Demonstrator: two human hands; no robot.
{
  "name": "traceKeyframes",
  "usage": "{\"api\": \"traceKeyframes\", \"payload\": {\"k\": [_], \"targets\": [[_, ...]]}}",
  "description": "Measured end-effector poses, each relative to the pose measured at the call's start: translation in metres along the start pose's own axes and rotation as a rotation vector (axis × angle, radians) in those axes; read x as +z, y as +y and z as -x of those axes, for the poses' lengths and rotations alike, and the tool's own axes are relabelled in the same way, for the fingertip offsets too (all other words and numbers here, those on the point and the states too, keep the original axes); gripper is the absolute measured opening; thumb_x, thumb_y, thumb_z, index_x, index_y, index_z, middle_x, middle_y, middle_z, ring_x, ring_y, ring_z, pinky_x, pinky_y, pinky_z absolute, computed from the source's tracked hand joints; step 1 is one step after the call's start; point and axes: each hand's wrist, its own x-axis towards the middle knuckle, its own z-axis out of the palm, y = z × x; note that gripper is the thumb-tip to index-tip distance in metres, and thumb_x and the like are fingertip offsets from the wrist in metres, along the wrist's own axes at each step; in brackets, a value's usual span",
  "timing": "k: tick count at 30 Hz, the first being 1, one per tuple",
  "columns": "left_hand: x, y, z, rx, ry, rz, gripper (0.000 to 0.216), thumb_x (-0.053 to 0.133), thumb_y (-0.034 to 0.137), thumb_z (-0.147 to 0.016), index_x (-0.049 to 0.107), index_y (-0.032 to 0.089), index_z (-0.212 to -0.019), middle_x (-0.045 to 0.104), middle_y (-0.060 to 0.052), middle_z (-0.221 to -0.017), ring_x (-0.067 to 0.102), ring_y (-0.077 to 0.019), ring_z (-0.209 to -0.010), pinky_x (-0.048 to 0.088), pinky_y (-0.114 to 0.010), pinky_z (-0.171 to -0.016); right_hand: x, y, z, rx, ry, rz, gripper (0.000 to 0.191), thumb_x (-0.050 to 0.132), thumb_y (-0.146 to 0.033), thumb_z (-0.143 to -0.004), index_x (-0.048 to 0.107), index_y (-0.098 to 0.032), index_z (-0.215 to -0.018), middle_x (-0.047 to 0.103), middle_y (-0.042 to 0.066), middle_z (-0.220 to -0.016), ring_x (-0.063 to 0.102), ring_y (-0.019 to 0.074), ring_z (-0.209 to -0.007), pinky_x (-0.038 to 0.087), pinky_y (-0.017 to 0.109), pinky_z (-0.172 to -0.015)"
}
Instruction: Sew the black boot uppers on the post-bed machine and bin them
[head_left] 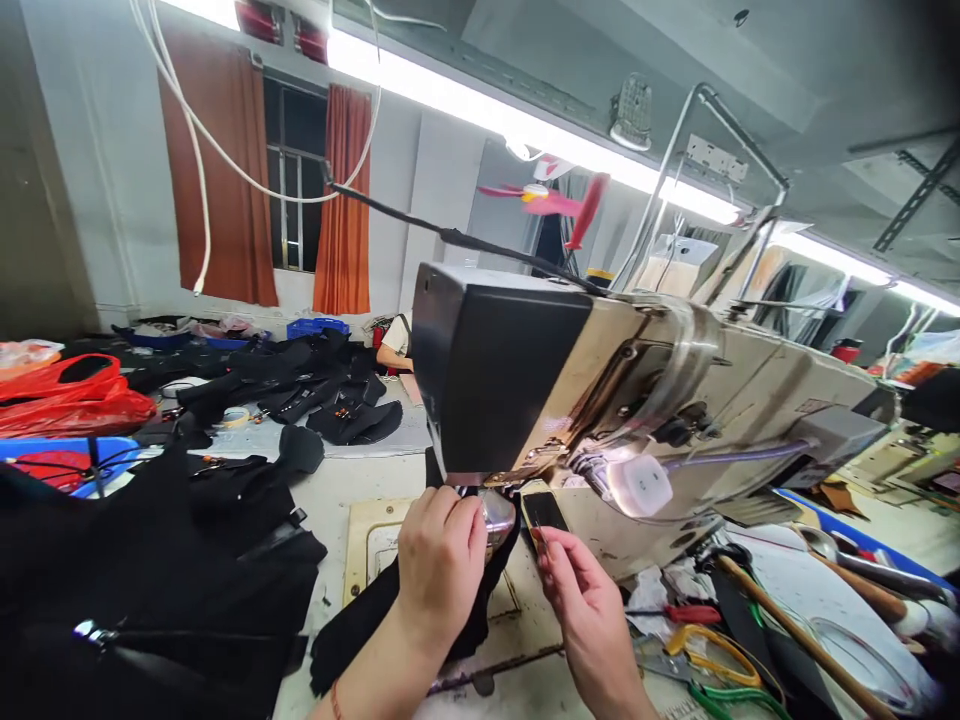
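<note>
Right hand (pixel 589 600) pinches a thin item (pixel 538 537), too small to identify, between closed fingertips. Left hand (pixel 441 550) bends over black cloth (pixel 364 628) beneath the machine (pixel 517 385); its hold cannot be determined. Cloth overlaps the plate's (pixel 358 540) near edge. A table (pixel 328 500) strip separates plate from black pieces (pixel 150 560); scissors (pixel 701 633) flank the right hand.

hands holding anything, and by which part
Right hand pinches something thin, its identity and held part unclear; left hand is over black fabric, grip hidden.
</note>
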Motion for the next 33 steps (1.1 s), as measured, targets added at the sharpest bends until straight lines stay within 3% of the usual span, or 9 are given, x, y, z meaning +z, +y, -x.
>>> {"api": "traceKeyframes", "payload": {"k": [6,23,28,30,33], "targets": [[0.006,-0.002,0.002,0.047,0.079,-0.030,0.021,0.052,0.008,-0.086,0.064,0.018,-0.072,0.058,-0.002,-0.065,0.054,-0.0178,-0.064,0.040,-0.029,-0.060,0.001,0.004,0.001,0.026,0.003,0.041,0.050,0.068,-0.061,-0.074,0.066,-0.018,-0.099,0.055,0.000,-0.067,0.047,0.0129,-0.059,0.041,0.023,-0.054],[0.009,-0.004,0.002,0.049,0.081,-0.060,0.020,0.056,0.005,-0.081,0.058,0.020,-0.068,0.054,0.000,-0.064,0.049,-0.0177,-0.062,0.034,-0.032,-0.057,0.009,-0.001,0.002,0.028,0.002,0.097,0.054,0.068,-0.063,-0.072,0.065,-0.017,-0.100,0.056,-0.001,-0.068,0.044,0.0108,-0.058,0.039,0.021,-0.053],[0.009,-0.004,0.002,0.050,0.083,-0.056,0.019,0.057,0.005,-0.081,0.059,0.020,-0.069,0.054,-0.001,-0.065,0.049,-0.0180,-0.063,0.034,-0.032,-0.058,0.008,-0.001,0.001,-0.077,-0.011,0.171,0.047,0.063,-0.059,-0.079,0.065,-0.017,-0.100,0.064,0.004,-0.079,0.055,0.0145,-0.066,0.046,0.024,-0.058],[0.009,-0.004,0.002,0.054,0.086,-0.057,0.019,0.057,0.006,-0.081,0.059,0.020,-0.069,0.054,-0.001,-0.065,0.048,-0.0182,-0.063,0.034,-0.033,-0.058,0.008,-0.003,0.000,-0.181,-0.004,0.216,0.043,0.064,-0.054,-0.080,0.065,-0.017,-0.101,0.066,0.007,-0.087,0.060,0.0174,-0.075,0.049,0.025,-0.063],[0.008,-0.003,0.002,0.057,0.080,-0.056,0.018,0.057,0.006,-0.082,0.060,0.020,-0.070,0.054,-0.001,-0.065,0.048,-0.0183,-0.063,0.033,-0.033,-0.058,0.013,-0.010,-0.005,-0.378,0.005,0.321,0.031,0.065,-0.044,-0.082,0.065,-0.018,-0.099,0.067,0.005,-0.083,0.062,0.0165,-0.071,0.051,0.024,-0.061]]}}
